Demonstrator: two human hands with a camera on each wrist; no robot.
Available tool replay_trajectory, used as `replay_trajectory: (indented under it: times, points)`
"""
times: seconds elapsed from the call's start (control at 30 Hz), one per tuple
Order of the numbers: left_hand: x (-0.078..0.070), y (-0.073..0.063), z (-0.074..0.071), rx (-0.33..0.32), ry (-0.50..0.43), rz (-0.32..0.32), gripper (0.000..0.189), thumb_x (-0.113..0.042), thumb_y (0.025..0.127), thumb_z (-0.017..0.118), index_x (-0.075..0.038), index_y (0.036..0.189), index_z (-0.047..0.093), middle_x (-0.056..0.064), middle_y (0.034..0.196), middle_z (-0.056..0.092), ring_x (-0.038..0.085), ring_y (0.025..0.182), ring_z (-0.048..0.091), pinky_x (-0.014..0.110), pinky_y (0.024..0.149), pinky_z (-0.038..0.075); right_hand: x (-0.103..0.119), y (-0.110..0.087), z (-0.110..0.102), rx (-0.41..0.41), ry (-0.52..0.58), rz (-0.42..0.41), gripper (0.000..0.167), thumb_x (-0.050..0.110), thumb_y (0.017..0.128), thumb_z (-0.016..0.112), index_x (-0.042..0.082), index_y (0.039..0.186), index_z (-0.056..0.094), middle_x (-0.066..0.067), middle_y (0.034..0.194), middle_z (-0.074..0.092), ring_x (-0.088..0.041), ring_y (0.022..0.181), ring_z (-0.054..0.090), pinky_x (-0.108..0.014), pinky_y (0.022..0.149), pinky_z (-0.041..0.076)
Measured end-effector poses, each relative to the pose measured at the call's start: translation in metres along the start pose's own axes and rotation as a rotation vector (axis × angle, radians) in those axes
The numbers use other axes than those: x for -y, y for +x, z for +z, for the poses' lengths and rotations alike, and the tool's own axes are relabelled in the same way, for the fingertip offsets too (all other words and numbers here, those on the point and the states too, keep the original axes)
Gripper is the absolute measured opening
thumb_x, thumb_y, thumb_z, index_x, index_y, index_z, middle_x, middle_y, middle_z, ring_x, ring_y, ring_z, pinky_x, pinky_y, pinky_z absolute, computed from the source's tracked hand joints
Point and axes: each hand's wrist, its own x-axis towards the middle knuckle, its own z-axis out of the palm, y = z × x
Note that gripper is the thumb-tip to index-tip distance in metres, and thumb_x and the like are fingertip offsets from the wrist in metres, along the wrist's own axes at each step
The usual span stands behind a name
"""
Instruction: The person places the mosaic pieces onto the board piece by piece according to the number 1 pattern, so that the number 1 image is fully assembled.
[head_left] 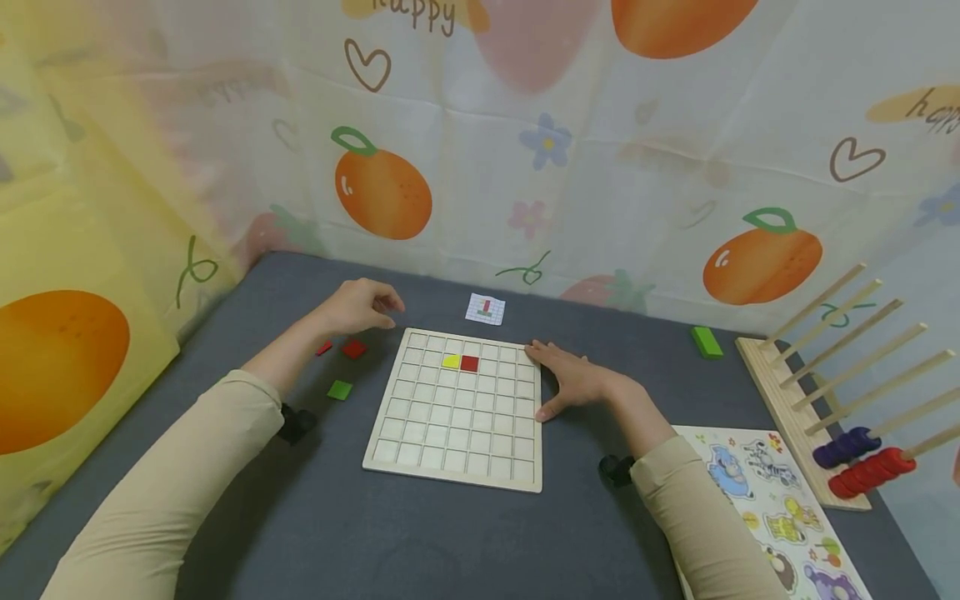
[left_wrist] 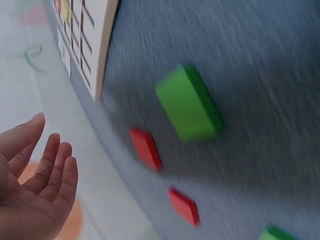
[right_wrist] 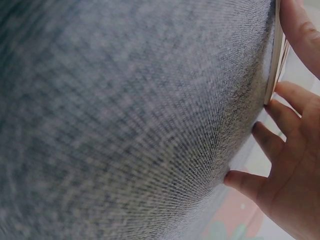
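A pale wooden grid board [head_left: 448,433] lies flat on the table, with a yellow piece [head_left: 451,361] that has one rounded corner and a red square tile [head_left: 469,363] side by side in its upper rows. My right hand [head_left: 576,379] rests at the board's right edge, thumb and fingers spread along it. Beyond the upper left corner my left hand [head_left: 362,305] is raised, fingers loosely bent and holding nothing. Beneath that arm lie a green tile [left_wrist: 187,102] and two red tiles [left_wrist: 146,149]. Another green piece [left_wrist: 276,233] is cut off in the left wrist view.
Behind the board lies a small card [head_left: 485,309] with a printed grid pattern. To the right are a green block [head_left: 707,342], a wooden peg rack [head_left: 795,417] with blue and red beads, and an animal picture board [head_left: 765,500]. A fruit-print cloth [head_left: 465,167] hangs behind the table.
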Motion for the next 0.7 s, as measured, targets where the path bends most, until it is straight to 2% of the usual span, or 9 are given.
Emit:
replay_trajectory:
  times: [0.13,0.3,0.53,0.7]
  points:
    - [0.016,-0.009,-0.018,-0.004,0.018,-0.015,0.032,-0.007,0.088,0.069,0.000,0.119,0.066,0.022,0.125,0.066,0.040,0.113,0.063,0.048,0.090,0.054,0.000,0.000,0.000,0.000,-0.013,0.001,0.115,0.041,0.076,0.083,0.011,0.160,0.010,-0.015,0.168,0.001,-0.042,0.155,-0.003,-0.077,0.113,0.001]
    - [0.037,-0.018,-0.034,0.045,0.020,-0.035,0.038,-0.008,0.087,0.071,0.001,0.123,0.063,0.025,0.127,0.063,0.043,0.116,0.060,0.051,0.093,0.052,0.001,-0.001,0.001,-0.001,-0.023,0.008,0.115,0.041,0.076,0.083,0.012,0.160,0.010,-0.015,0.168,0.002,-0.041,0.155,-0.002,-0.076,0.114,0.003]
    - [0.066,-0.029,-0.043,0.162,-0.034,-0.083,0.044,-0.003,0.086,0.069,0.004,0.128,0.059,0.032,0.129,0.058,0.047,0.123,0.054,0.056,0.099,0.047,0.001,0.000,0.000,-0.001,-0.016,0.005,0.116,0.042,0.075,0.083,0.012,0.160,0.010,-0.014,0.168,0.001,-0.041,0.155,-0.003,-0.076,0.114,0.002]
    - [0.083,-0.034,-0.044,0.245,-0.072,-0.097,0.045,0.001,0.085,0.068,0.006,0.128,0.058,0.034,0.129,0.057,0.047,0.123,0.053,0.050,0.098,0.049,0.000,0.001,0.000,0.000,-0.013,0.004,0.116,0.042,0.075,0.083,0.012,0.160,0.010,-0.015,0.168,0.000,-0.041,0.155,-0.003,-0.077,0.113,0.002]
